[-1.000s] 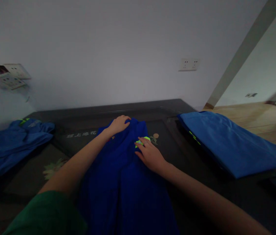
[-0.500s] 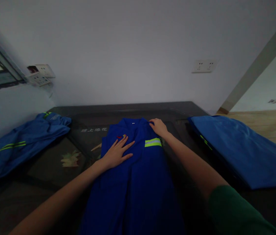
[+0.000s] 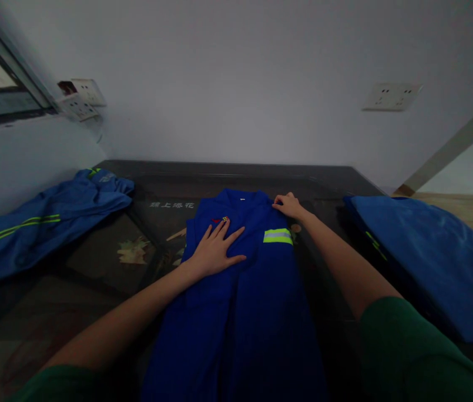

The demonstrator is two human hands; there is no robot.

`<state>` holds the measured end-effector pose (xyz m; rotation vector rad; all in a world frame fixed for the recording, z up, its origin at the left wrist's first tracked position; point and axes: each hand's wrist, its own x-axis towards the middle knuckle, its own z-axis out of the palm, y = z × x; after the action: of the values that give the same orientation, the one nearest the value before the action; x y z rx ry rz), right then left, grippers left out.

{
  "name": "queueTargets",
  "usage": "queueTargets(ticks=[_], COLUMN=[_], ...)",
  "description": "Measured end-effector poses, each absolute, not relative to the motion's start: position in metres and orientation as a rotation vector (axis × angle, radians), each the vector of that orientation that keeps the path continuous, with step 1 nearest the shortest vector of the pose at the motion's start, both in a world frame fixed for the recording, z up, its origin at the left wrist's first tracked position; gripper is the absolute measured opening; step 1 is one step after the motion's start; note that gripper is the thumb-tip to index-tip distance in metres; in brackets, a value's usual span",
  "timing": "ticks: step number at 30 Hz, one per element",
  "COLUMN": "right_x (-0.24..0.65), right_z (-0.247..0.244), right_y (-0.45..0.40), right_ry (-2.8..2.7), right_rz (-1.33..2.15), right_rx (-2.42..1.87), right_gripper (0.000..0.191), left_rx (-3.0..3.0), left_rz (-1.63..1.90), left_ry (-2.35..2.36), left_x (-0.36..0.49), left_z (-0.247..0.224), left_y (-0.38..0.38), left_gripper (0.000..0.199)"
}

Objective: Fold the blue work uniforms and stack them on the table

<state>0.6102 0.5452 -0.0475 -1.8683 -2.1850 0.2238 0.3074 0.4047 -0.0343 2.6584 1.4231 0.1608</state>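
A dark blue work jacket (image 3: 257, 279) lies face up with its collar away from me and its sides folded in. It has a yellow-and-silver reflective strip on the right of its chest and a small red and yellow emblem on the left. My left hand (image 3: 215, 251) rests flat on the left chest, fingers spread, just below the emblem. At the right shoulder, my right hand (image 3: 288, 205) has its fingers bent together on the fabric's edge. The lower end of the jacket runs out of view in shadow.
The jacket lies on a dark table (image 3: 228, 172) against a pale wall. A crumpled blue garment (image 3: 52, 223) with yellow stripes is at the left. Folded blue clothing (image 3: 429, 257) lies at the right. Sockets (image 3: 392, 96) are on the wall.
The view has shifted, so the jacket sits further right in it. My right hand's fingers have drawn in from lying extended to pinching the shoulder edge. My left hand stays flat on the chest.
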Motion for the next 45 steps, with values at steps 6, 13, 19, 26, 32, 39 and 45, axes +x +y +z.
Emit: queueTargets(ticks=[6,13,19,26,32,39,45], right_x=[0.584,0.521,0.508,0.510,0.509,0.502,0.501], right_z=[-0.021,0.008,-0.008,-0.010,-0.008,0.002,0.003], right_y=[0.510,0.392,0.363,0.357,0.356,0.349,0.350], right_ry=[-2.131,-2.742,-2.745,-2.614,-2.590,-2.667,-2.633], right_rz=[-0.009,0.649,0.805,0.897,0.909,0.809,0.812], right_rx=[-1.579,-0.813,-0.850,-0.879,-0.845,-0.972,-0.965], right_gripper=[0.024,0.019,0.011,0.008,0.009,0.010,0.010], left_rx=[2.754,2.773,2.738,2.829,2.905,2.922,2.927], left_rz=[0.244,0.213,0.164,0.168,0.034,0.177,0.152], left_ry=[1.220,0.874,0.674,0.445,0.291,0.498,0.558], left_x=[0.288,0.251,0.239,0.253,0.261,0.268,0.269], left_z=[-0.024,-0.017,-0.015,-0.004,0.005,-0.004,-0.004], left_y=[0.391,0.347,0.301,0.271,0.267,0.254,0.246], left_gripper=[0.048,0.054,0.071,0.023,0.018,0.023,0.015])
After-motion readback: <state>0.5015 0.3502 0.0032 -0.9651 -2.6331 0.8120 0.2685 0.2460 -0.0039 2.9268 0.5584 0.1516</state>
